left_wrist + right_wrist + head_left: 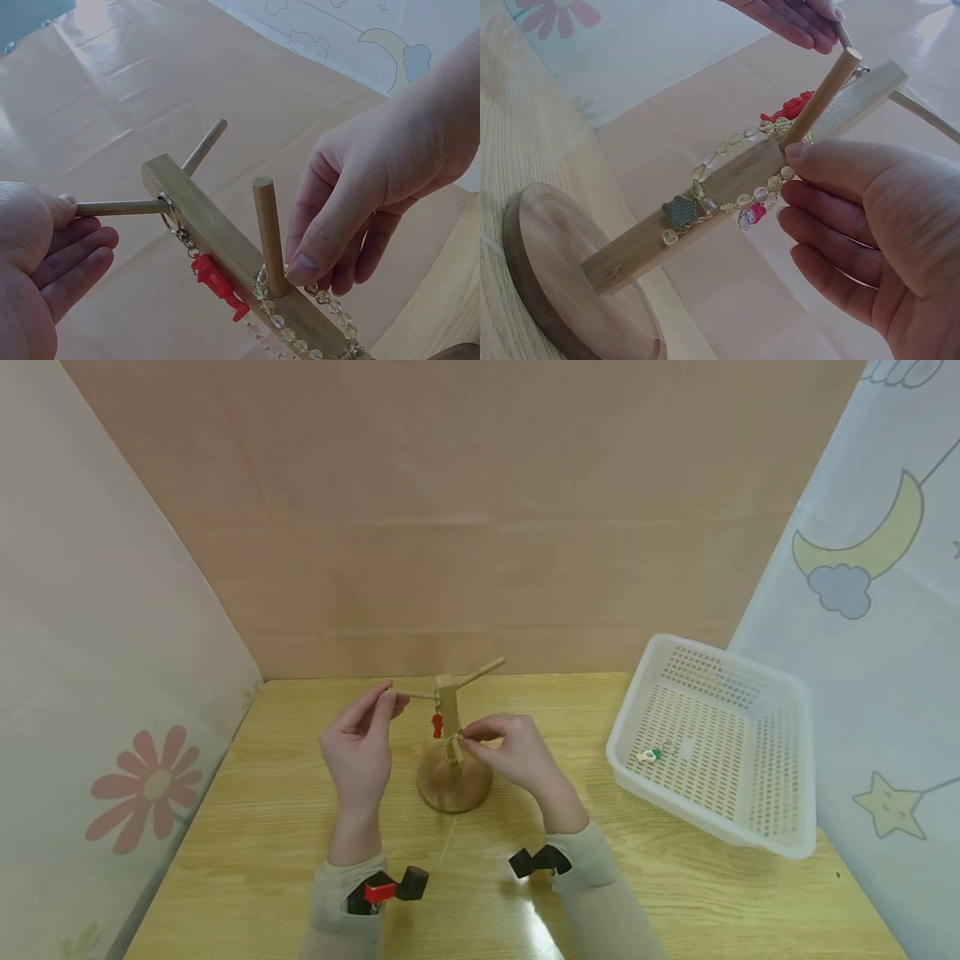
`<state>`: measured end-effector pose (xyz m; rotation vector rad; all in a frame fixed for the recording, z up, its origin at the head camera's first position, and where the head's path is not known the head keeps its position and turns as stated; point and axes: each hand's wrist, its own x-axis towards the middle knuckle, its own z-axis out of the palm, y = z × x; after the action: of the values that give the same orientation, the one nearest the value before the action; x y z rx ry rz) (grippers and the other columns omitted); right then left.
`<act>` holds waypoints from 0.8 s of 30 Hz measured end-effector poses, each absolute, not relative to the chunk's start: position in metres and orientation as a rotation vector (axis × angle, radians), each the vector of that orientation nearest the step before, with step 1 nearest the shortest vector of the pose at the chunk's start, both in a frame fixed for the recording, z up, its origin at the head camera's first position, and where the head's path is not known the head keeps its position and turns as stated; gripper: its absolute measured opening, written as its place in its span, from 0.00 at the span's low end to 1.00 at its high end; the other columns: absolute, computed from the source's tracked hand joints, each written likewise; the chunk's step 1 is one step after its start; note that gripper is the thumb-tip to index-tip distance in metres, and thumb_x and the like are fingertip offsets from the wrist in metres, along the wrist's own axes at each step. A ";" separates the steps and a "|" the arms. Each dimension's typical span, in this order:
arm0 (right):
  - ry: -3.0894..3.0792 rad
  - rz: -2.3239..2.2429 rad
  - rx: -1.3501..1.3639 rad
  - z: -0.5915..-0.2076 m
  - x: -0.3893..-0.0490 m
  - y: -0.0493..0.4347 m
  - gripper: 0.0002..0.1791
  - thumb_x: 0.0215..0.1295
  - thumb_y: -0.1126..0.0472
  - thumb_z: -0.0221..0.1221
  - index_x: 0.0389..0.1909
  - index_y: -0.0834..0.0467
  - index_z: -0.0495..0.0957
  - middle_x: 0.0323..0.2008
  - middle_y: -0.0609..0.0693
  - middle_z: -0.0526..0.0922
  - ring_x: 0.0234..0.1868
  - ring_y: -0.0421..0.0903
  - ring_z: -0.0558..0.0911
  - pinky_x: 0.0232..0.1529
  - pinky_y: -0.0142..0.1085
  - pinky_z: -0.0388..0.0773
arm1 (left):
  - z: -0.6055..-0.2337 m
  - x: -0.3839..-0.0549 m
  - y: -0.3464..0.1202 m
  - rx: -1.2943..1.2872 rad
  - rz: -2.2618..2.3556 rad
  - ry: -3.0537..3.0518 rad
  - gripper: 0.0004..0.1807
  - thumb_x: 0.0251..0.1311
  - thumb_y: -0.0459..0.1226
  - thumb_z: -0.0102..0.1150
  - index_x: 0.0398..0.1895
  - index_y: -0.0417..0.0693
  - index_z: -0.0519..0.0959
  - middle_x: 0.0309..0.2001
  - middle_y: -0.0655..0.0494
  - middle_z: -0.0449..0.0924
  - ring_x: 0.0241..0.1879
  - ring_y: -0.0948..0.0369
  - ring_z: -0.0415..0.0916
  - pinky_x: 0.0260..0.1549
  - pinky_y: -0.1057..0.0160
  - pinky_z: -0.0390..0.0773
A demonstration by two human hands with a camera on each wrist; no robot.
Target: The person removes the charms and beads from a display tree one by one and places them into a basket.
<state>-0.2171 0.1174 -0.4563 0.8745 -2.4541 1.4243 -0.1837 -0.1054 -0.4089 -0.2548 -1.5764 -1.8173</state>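
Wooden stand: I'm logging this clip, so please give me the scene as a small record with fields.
Stand: upright on the table
Left hand: holds the tip of the left peg
Right hand: pinches the beaded bracelet beside the front peg
Bracelet: looped over the front peg
Red figure key ring: hung on the left peg
Back peg: bare
White basket: right of the stand, small trinkets inside

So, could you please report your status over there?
Left hand pinching slim wooden side peg. Right hand holding pale-yellow, clear-beaded bracelet, looped round wooden front peg. Nothing visibly in the way.
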 end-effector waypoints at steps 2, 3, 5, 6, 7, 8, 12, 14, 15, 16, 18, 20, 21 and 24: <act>-2.453 1.411 0.878 -0.456 -0.217 0.117 0.03 0.68 0.65 0.73 0.40 0.58 0.92 0.39 0.46 0.92 0.42 0.42 0.90 0.47 0.48 0.90 | -0.409 -0.184 -0.106 -0.256 -1.815 -1.578 0.08 0.71 0.25 0.66 0.48 0.30 0.89 0.37 0.39 0.90 0.37 0.60 0.91 0.45 0.61 0.90; -2.455 1.403 0.878 -0.456 -0.217 0.117 0.03 0.68 0.65 0.73 0.40 0.58 0.92 0.39 0.46 0.92 0.42 0.42 0.90 0.46 0.48 0.91 | -0.409 -0.184 -0.106 -0.260 -1.812 -1.581 0.08 0.71 0.25 0.66 0.48 0.30 0.89 0.37 0.40 0.91 0.37 0.60 0.91 0.45 0.61 0.90; -2.456 1.396 0.881 -0.456 -0.216 0.117 0.03 0.68 0.65 0.73 0.40 0.58 0.91 0.39 0.46 0.92 0.42 0.41 0.90 0.45 0.50 0.91 | -0.409 -0.184 -0.106 -0.265 -1.803 -1.587 0.08 0.71 0.24 0.66 0.48 0.30 0.89 0.37 0.41 0.91 0.37 0.60 0.91 0.45 0.61 0.90; -2.455 1.396 0.884 -0.457 -0.216 0.117 0.03 0.68 0.65 0.73 0.40 0.58 0.91 0.39 0.46 0.92 0.41 0.41 0.90 0.45 0.51 0.91 | -0.410 -0.184 -0.106 -0.266 -1.801 -1.590 0.08 0.71 0.24 0.66 0.48 0.30 0.89 0.37 0.41 0.91 0.38 0.60 0.91 0.45 0.61 0.90; -2.454 1.400 0.886 -0.456 -0.216 0.117 0.02 0.67 0.65 0.72 0.39 0.58 0.91 0.38 0.46 0.92 0.41 0.41 0.90 0.45 0.51 0.90 | -0.410 -0.184 -0.107 -0.267 -1.801 -1.591 0.08 0.71 0.24 0.66 0.48 0.30 0.89 0.37 0.41 0.91 0.38 0.60 0.91 0.46 0.62 0.90; -2.455 1.401 0.887 -0.457 -0.216 0.117 0.02 0.68 0.66 0.72 0.39 0.58 0.91 0.38 0.45 0.92 0.41 0.41 0.89 0.45 0.51 0.90 | -0.410 -0.184 -0.107 -0.268 -1.800 -1.594 0.08 0.71 0.25 0.66 0.48 0.30 0.89 0.37 0.42 0.91 0.38 0.60 0.91 0.46 0.62 0.90; -2.454 1.423 0.892 -0.457 -0.216 0.117 0.03 0.67 0.67 0.71 0.39 0.58 0.90 0.38 0.46 0.92 0.41 0.42 0.89 0.44 0.52 0.90 | -0.410 -0.184 -0.107 -0.256 -1.813 -1.593 0.08 0.71 0.26 0.66 0.48 0.31 0.89 0.38 0.41 0.91 0.38 0.60 0.91 0.46 0.62 0.90; -2.464 1.417 0.888 -0.457 -0.216 0.117 0.03 0.67 0.67 0.71 0.39 0.58 0.90 0.38 0.46 0.91 0.41 0.42 0.89 0.45 0.50 0.90 | -0.410 -0.184 -0.107 -0.248 -1.821 -1.594 0.08 0.71 0.26 0.67 0.49 0.31 0.89 0.38 0.41 0.91 0.38 0.60 0.91 0.46 0.61 0.89; -2.467 1.413 0.886 -0.456 -0.215 0.117 0.03 0.67 0.67 0.71 0.39 0.58 0.90 0.38 0.46 0.91 0.41 0.42 0.89 0.45 0.49 0.90 | -0.410 -0.184 -0.107 -0.245 -1.824 -1.594 0.08 0.71 0.26 0.67 0.49 0.31 0.89 0.38 0.41 0.91 0.38 0.60 0.91 0.47 0.61 0.89; -2.472 1.407 0.884 -0.456 -0.215 0.117 0.03 0.67 0.67 0.71 0.39 0.58 0.90 0.38 0.45 0.91 0.41 0.41 0.89 0.45 0.46 0.90 | -0.410 -0.184 -0.107 -0.244 -1.824 -1.596 0.08 0.71 0.26 0.67 0.49 0.31 0.89 0.38 0.40 0.91 0.38 0.60 0.91 0.47 0.61 0.89; -2.480 1.390 0.885 -0.456 -0.214 0.118 0.03 0.67 0.66 0.70 0.39 0.57 0.90 0.38 0.45 0.91 0.41 0.41 0.89 0.45 0.41 0.90 | -0.410 -0.183 -0.107 -0.243 -1.820 -1.601 0.08 0.71 0.26 0.67 0.49 0.31 0.89 0.38 0.40 0.91 0.38 0.60 0.91 0.47 0.61 0.89; -2.482 1.380 0.889 -0.455 -0.214 0.118 0.03 0.67 0.66 0.70 0.38 0.57 0.89 0.37 0.45 0.91 0.40 0.41 0.88 0.45 0.39 0.89 | -0.409 -0.183 -0.107 -0.243 -1.817 -1.603 0.08 0.71 0.26 0.67 0.49 0.31 0.89 0.38 0.40 0.91 0.38 0.60 0.91 0.47 0.61 0.89; -2.481 1.375 0.892 -0.455 -0.214 0.118 0.03 0.66 0.67 0.70 0.38 0.57 0.89 0.37 0.45 0.91 0.40 0.41 0.88 0.44 0.38 0.88 | -0.409 -0.183 -0.107 -0.243 -1.812 -1.605 0.08 0.71 0.26 0.67 0.49 0.31 0.89 0.38 0.40 0.91 0.38 0.60 0.91 0.47 0.61 0.89; -2.478 1.372 0.903 -0.454 -0.214 0.119 0.03 0.66 0.67 0.70 0.38 0.57 0.89 0.37 0.45 0.91 0.40 0.41 0.88 0.44 0.38 0.88 | -0.409 -0.182 -0.106 -0.240 -1.808 -1.608 0.08 0.71 0.26 0.66 0.49 0.31 0.89 0.38 0.40 0.91 0.38 0.59 0.91 0.47 0.60 0.89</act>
<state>-0.2137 0.1186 -0.4544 0.9028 -2.4782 1.3723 -0.1823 -0.1064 -0.4088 -0.2402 -1.6082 -1.8084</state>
